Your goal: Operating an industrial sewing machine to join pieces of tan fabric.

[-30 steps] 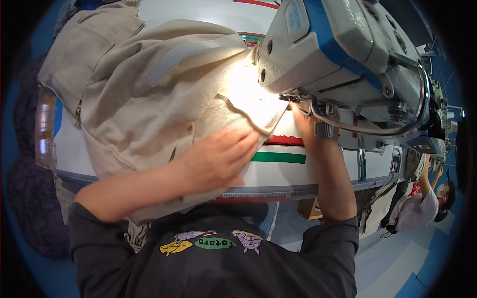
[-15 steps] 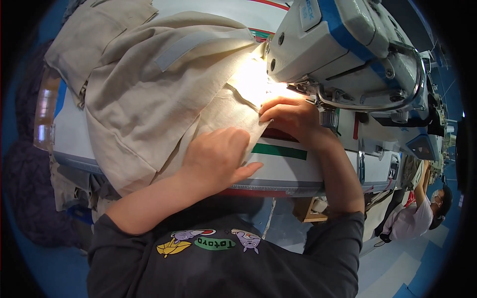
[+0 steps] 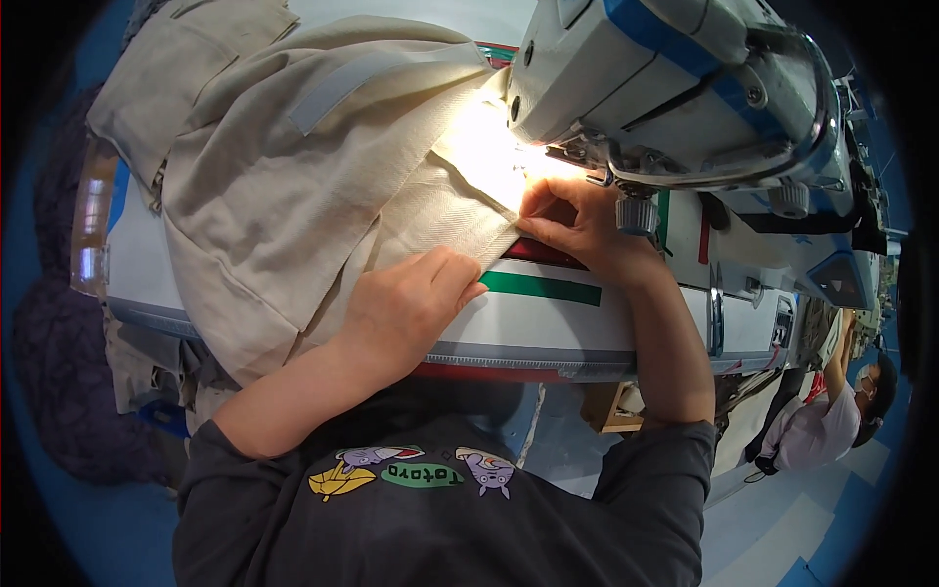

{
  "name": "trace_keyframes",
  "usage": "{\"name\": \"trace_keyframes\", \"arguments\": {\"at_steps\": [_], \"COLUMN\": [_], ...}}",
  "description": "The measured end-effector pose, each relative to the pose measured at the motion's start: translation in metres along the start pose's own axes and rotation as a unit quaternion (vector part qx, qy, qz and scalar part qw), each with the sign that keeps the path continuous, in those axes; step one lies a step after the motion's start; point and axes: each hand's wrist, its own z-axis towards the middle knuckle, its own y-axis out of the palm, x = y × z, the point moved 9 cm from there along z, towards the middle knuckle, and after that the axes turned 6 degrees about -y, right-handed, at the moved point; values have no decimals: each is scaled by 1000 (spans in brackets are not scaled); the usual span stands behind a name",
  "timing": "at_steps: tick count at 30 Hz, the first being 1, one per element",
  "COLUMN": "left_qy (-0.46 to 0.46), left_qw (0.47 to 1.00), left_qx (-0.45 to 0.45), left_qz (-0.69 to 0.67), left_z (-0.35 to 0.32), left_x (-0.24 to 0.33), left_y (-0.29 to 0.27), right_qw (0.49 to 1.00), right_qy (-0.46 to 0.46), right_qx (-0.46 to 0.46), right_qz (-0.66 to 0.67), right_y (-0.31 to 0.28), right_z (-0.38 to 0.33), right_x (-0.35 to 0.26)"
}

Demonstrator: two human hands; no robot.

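A large beige garment (image 3: 284, 215) lies in folds over the white sewing table, with a pale grey strip (image 3: 342, 88) along its upper part. Its right end runs under the lit head of a sewing machine (image 3: 665, 88). My left hand (image 3: 416, 298) is closed on the garment's near edge, thumb against the curled fingers. Close to the needle area, my right hand (image 3: 567, 220) pinches the edge of the cloth between thumb and fingers. Glare from the machine's lamp washes out the cloth by the needle.
More beige cloth (image 3: 176, 78) is heaped at the far left. A green tape strip (image 3: 543, 288) and a measuring tape (image 3: 548, 364) mark the table's near side. A wooden box (image 3: 611, 406) stands below. At the right, a masked person (image 3: 822, 421) works at another station.
My left thumb, stretched out before, has closed in against the fingers on the cloth. The right hand has turned slightly, so its pinch on the edge now shows.
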Motion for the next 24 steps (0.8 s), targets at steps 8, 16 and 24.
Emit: {"name": "trace_keyframes", "arguments": {"at_steps": [8,16,24], "left_qy": [-62,-173,-33], "left_qw": [998,964,991], "left_qx": [-25,-191,-125], "left_qz": [-4,-69,29], "left_z": [11,23,34], "left_x": [-7,-38,-23], "left_y": [2,10,-4], "right_qw": [967,993,983], "right_qy": [-239,-70,-32], "right_qx": [-19,8,79], "right_qz": [-89,-96,-162], "right_y": [-2,-6,-9], "right_z": [-2,4,3], "right_x": [-26,-6,1]}}
